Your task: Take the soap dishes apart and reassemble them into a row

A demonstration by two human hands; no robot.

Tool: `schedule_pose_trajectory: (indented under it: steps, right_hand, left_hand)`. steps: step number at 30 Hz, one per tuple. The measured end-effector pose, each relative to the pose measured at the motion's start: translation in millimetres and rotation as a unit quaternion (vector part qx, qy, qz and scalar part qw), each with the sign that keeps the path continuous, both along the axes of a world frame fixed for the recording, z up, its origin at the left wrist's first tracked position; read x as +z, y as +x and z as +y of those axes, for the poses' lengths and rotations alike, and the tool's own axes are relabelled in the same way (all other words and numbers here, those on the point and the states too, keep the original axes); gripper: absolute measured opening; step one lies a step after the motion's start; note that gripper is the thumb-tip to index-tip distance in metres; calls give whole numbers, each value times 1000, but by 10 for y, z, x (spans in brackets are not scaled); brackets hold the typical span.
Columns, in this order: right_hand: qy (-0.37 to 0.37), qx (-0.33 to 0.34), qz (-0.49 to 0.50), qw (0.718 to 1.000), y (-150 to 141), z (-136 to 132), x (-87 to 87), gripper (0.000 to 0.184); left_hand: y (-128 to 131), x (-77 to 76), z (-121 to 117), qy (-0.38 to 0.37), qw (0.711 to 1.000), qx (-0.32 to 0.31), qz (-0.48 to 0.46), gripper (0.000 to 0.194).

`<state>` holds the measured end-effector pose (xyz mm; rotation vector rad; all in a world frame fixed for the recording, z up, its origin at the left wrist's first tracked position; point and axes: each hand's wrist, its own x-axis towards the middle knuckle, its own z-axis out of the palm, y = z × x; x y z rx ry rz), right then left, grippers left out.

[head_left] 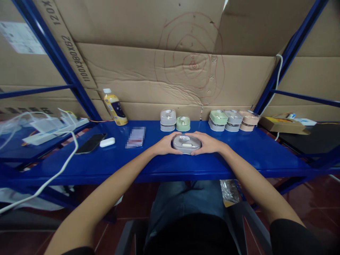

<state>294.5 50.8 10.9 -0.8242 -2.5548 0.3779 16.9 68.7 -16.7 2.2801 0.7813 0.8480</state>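
Observation:
A grey lidded container [186, 143] with a round label on its top sits at the middle of the blue table, close to the front edge. My left hand [167, 143] is wrapped round its left side, thumb at the front. Round the right side curls my right hand [208, 143] in the same way. The fingertips behind the container are partly hidden. Just beyond it stand a green container [183, 123] and a grey stack of containers [168, 119].
Stacked containers [218, 120] in green, grey and peach stand at the back right, near an open cardboard box [284, 125]. Leftward are a yellow bottle [115, 108], a blurred phone-like object [136, 137], a white earbud case [107, 142], a black phone [91, 143] and a white cable [65, 164].

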Motion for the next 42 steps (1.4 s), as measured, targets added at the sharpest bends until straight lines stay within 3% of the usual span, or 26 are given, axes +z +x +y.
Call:
schedule_pose_trajectory:
  steps: [4, 7, 11, 13, 16, 22, 29, 33, 37, 40, 42]
  right_hand:
    - [13, -33, 37, 999, 68, 9, 40, 92]
    - [-4, -89, 116, 989, 136, 79, 119, 85]
    - [28, -295, 184, 937, 40, 361, 290, 88]
    - [27, -388, 158, 907, -126, 559, 378, 91]
    - [-15, -467, 112, 877, -447, 824, 462, 89]
    - [-10, -539, 86, 838, -945, 1034, 384, 92]
    - [13, -525, 100, 845, -1110, 993, 329, 82]
    - [74, -518, 69, 850, -877, 836, 422, 75]
    - [184, -530, -8, 828, -222, 745, 434, 64]
    - [216, -560, -69, 797, 364, 782, 321, 78]
    - [205, -560, -104, 796, 665, 831, 212, 88]
  left_hand:
    - [0, -48, 24, -40, 997, 1, -64, 99]
    - [6, -33, 52, -36, 985, 38, -167, 88]
    - [11, 48, 75, 39, 952, 133, -271, 52]
    - [10, 86, 76, 83, 934, 194, -290, 41]
    - [2, 122, 78, 123, 906, 271, -300, 30]
    - [-15, 148, 85, 143, 886, 314, -309, 23]
    - [8, 158, 59, 139, 894, 315, -287, 24]
    - [-12, 163, 58, 138, 892, 327, -279, 24]
    - [4, 155, 40, 154, 899, 327, -246, 21]
    - [40, 133, 6, 155, 922, 297, -193, 13]
    - [58, 111, -19, 143, 944, 259, -145, 7]
